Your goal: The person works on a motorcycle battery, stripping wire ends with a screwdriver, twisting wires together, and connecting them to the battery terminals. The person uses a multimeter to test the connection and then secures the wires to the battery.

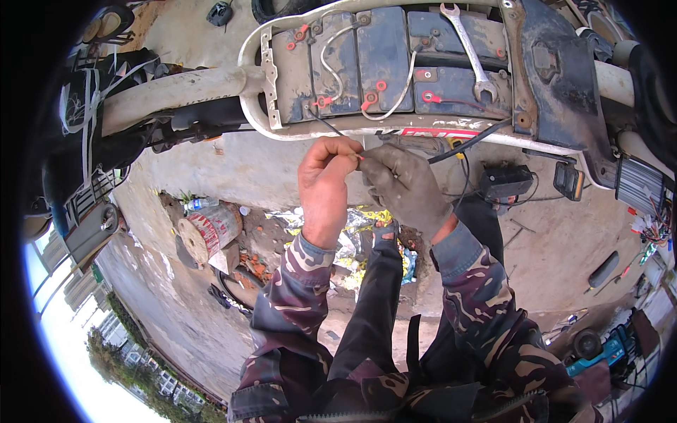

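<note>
My bare left hand [323, 187] and my right hand [409, 185], in a dirty grey glove, meet fingertip to fingertip in front of the vehicle frame. Both are closed in a pinch on a thin wire [360, 157], whose small reddish end shows between them. A dark lead [326, 124] runs down from the batteries towards my fingers; where it ends is hidden. Beyond my hands, several dusty grey batteries [383, 60] sit in the white frame [257, 106], linked by white leads with red terminals. An open-end wrench [468, 53] lies across the right-hand batteries.
A thick black cable [474, 141] slopes from the frame to my right hand. Below it are a yellow-edged meter [457, 146] and a black box [506, 182]. A cable spool [204, 233] stands at left; a blue power tool [599, 349] lies lower right. Foil wrapping litters the ground.
</note>
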`<state>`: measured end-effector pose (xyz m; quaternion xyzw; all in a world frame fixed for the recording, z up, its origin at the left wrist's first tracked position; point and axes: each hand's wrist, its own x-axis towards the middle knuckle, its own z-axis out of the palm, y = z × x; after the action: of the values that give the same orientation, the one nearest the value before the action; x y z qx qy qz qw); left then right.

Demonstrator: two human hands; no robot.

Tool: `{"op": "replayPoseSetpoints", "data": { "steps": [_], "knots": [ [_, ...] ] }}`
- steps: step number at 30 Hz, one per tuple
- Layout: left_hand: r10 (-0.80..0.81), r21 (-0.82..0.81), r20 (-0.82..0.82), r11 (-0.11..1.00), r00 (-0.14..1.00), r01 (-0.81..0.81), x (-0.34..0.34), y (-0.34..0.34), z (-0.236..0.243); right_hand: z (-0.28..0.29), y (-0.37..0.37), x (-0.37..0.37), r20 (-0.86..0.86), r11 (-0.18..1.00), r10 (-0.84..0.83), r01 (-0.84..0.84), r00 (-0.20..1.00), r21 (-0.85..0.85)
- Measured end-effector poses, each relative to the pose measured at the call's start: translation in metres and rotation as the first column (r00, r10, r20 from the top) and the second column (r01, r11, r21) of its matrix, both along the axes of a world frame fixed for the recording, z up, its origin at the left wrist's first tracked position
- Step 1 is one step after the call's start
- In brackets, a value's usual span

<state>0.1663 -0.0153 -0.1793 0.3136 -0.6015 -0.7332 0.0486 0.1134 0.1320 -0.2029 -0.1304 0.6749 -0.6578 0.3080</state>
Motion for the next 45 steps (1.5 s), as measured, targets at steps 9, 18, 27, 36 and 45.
{"op": "replayPoseSetpoints", "data": {
  "steps": [9,18,27,36,45],
  "knots": [
    [0.007,0.146,0.022,0.989,1.000,-0.010,0.005,-0.001,-0.005,-0.003,-0.002,0.002,0.077,1.000,-0.002,0.004,0.997,-0.018],
    [0.012,0.152,-0.075,0.988,0.997,-0.001,0.011,-0.002,-0.006,-0.004,-0.005,0.006,0.096,0.999,0.018,-0.013,0.995,-0.051],
    [0.056,-0.051,0.032,0.997,0.998,-0.054,0.012,0.003,-0.008,0.002,-0.004,0.006,-0.170,0.998,0.011,0.000,0.985,0.060],
    [0.153,0.227,0.134,0.957,0.979,-0.181,0.011,0.002,-0.004,0.000,-0.005,0.008,-0.091,0.999,0.007,-0.003,0.996,0.049],
    [0.074,0.183,0.120,0.979,0.990,-0.095,0.019,-0.006,-0.004,-0.001,-0.009,0.010,-0.111,0.999,0.040,-0.041,0.993,0.000]
  ]
}}
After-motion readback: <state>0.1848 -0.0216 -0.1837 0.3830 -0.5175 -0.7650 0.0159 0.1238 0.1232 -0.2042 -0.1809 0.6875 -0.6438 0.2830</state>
